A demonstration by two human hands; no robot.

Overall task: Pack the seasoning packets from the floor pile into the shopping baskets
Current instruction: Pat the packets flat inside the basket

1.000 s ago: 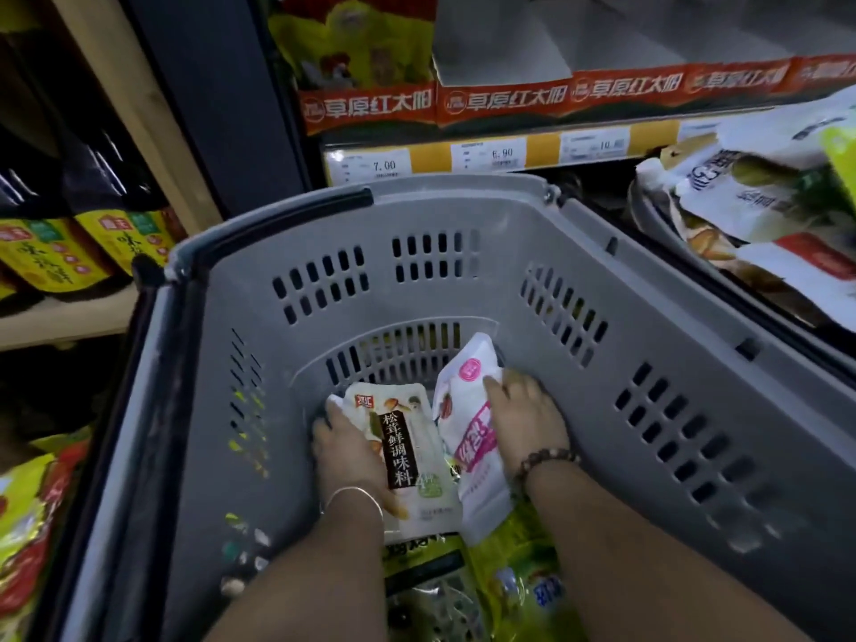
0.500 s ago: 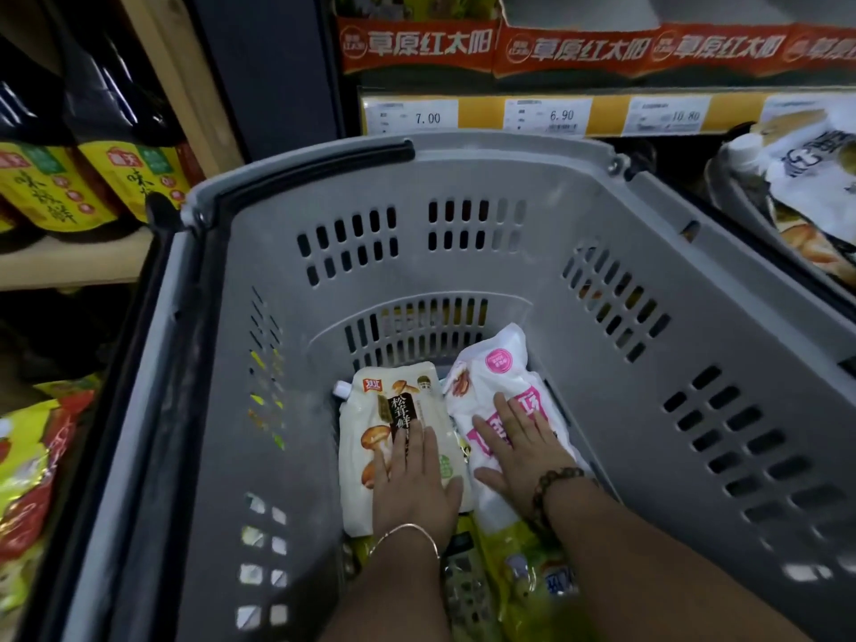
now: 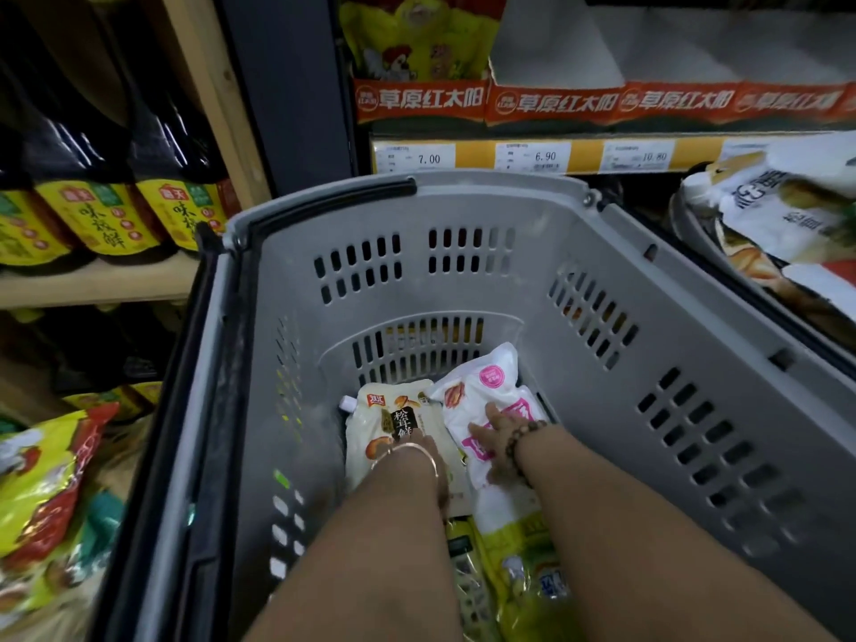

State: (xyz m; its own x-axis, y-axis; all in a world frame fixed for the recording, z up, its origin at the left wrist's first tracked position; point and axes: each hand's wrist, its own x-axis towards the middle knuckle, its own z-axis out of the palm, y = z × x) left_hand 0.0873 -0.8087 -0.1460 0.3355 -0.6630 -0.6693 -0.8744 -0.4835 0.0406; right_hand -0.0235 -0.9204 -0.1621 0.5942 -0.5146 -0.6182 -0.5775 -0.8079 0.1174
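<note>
A grey shopping basket (image 3: 463, 190) fills the view. On its floor lie a cream mushroom seasoning packet (image 3: 370, 430) and, to its right, a white and pink packet (image 3: 486, 382). Yellow packets (image 3: 523, 576) lie beneath them, nearer to me. My left hand (image 3: 417, 441) rests on the cream packet, mostly hidden by my own wrist and bracelet. My right hand (image 3: 492, 440) lies on the pink packet with its fingers stretched out.
A pile of yellow and red packets (image 3: 41, 493) lies at the lower left, outside the basket. A second basket (image 3: 695, 234) at the right holds white packets (image 3: 778, 210). Shelves with dark sauce bottles (image 3: 102, 215) and price tags (image 3: 532, 157) stand behind.
Both hands went from gripping the packets' far ends to lying flat on them, then slid back toward me. The two packets now lie side by side on the basket floor.
</note>
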